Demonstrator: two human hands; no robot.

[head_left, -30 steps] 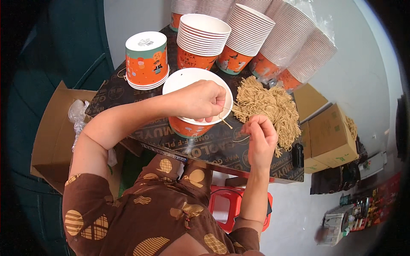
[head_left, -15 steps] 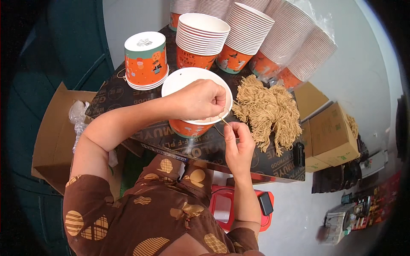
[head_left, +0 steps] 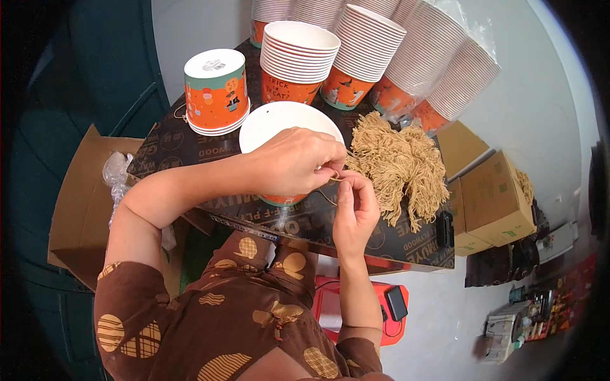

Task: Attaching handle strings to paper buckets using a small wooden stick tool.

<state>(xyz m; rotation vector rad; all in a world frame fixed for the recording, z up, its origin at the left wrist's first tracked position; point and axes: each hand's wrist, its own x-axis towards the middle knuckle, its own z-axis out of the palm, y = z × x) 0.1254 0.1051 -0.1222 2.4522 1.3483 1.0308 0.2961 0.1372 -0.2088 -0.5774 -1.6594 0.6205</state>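
Observation:
A white-lined orange paper bucket (head_left: pixel 270 124) stands upright near the table's front edge. Over its near right rim, my left hand (head_left: pixel 297 160) is closed in a pinch on a thin tan cord (head_left: pixel 336 178). Just to the right, my right hand (head_left: pixel 356 213) pinches the same cord between thumb and fingertips, almost touching the left one. The bucket's near side is mostly hidden behind my left hand and wrist. To the right of the bucket lies a loose heap of tan cords (head_left: pixel 399 168).
Upside-down orange buckets (head_left: pixel 216 98) stand at the left of the dark table (head_left: pixel 248 219). Nested bucket stacks (head_left: pixel 298 54) line the back, some in clear plastic. An open carton (head_left: pixel 82 203) is at the left; closed cartons (head_left: pixel 495 200) and a red stool (head_left: pixel 375 336) are at the right.
My left hand has moved slightly right and down, out of the bucket's mouth, to meet my right hand. The cord stretch between them is now shorter.

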